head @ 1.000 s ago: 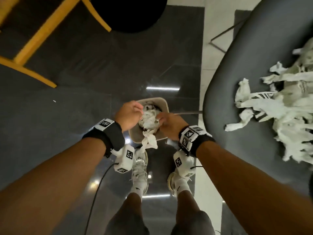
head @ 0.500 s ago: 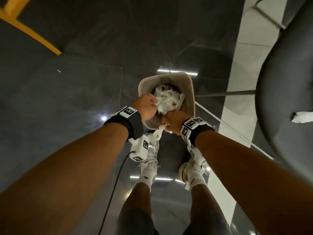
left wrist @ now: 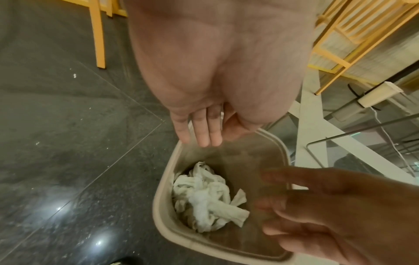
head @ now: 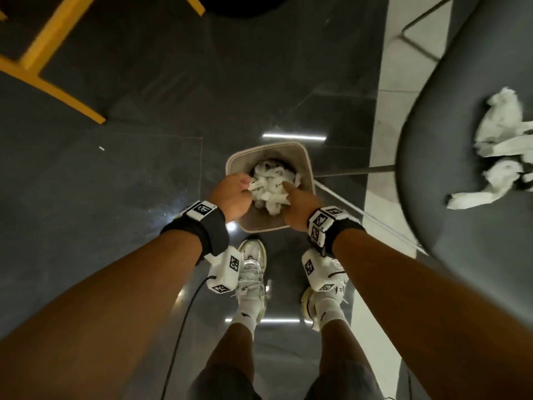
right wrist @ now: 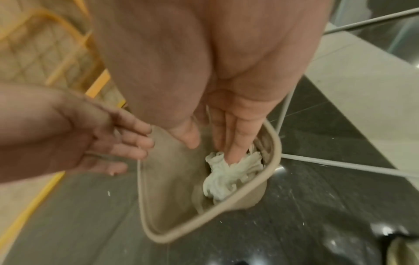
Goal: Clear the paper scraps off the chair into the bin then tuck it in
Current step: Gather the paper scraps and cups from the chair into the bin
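Note:
A beige bin (head: 306, 160) stands on the dark floor in front of my feet, with a wad of white paper scraps (head: 269, 187) inside. My left hand (head: 234, 194) hovers over the bin's left rim, fingers straight (left wrist: 199, 132) and empty. My right hand (head: 297, 204) reaches in from the right, its straight fingertips (right wrist: 231, 145) touching the wad (right wrist: 229, 176). More paper scraps (head: 500, 145) lie on the dark chair seat (head: 450, 215) at the right. The bin's rim (left wrist: 163, 197) and the wad (left wrist: 204, 200) show below my left hand.
Thin metal chair legs (head: 357, 168) run close behind and to the right of the bin. A yellow wooden frame (head: 54, 82) stands at the far left, with a black round base (head: 245, 7) at the top. A cable (head: 184, 307) trails by my left foot.
Both hands have let go of the paper bundle, which now lies in the bin; the strip hanging over the near rim is gone. The chair's scraps are in view again.

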